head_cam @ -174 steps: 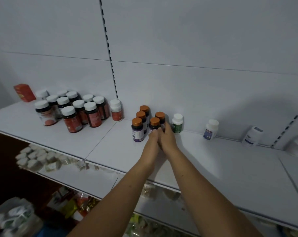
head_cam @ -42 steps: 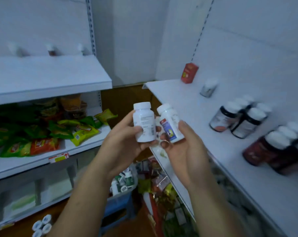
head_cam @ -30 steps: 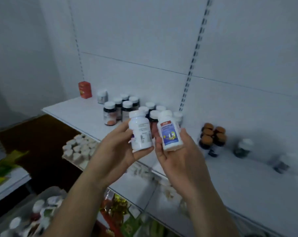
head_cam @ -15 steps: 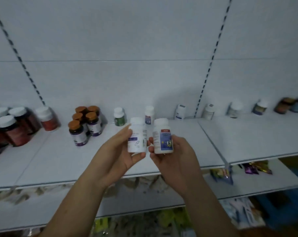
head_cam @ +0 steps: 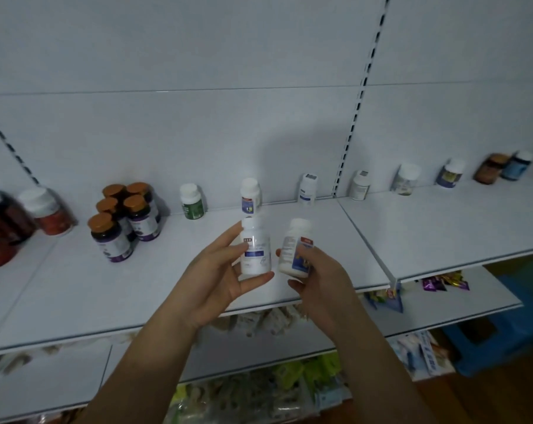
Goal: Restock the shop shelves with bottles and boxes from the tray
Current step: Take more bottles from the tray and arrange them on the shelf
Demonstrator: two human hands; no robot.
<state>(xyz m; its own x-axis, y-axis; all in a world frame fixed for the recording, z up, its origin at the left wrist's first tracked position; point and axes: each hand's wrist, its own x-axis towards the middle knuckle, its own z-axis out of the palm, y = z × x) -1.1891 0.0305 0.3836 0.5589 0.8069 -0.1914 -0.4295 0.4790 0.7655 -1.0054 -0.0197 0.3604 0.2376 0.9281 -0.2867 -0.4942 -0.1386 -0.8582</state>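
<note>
Your left hand [head_cam: 219, 280] grips a white bottle with a blue label [head_cam: 256, 247], thumb at its base and fingers on its side, and holds it upright. Your right hand [head_cam: 318, 276] is clamped on a second white bottle [head_cam: 294, 250], which tilts with its cap leaning right. Both bottles are held in the air over the front half of the shelf [head_cam: 106, 295], and neither touches it.

Half a second ago the two bottles stood upright, almost touching. Now they have parted a little and the right one has tipped. You have also swung round from the side shelving to face this shelf squarely.

I judge that the carry is over and placing comes next. At the back wall, a lone bottle with a blue and yellow label [head_cam: 250, 195] looks like a match for the right one. The white bottle with a blue band [head_cam: 308, 186] may match the left. The orange-capped bottles [head_cam: 124, 215] stand well off to the left.
</note>
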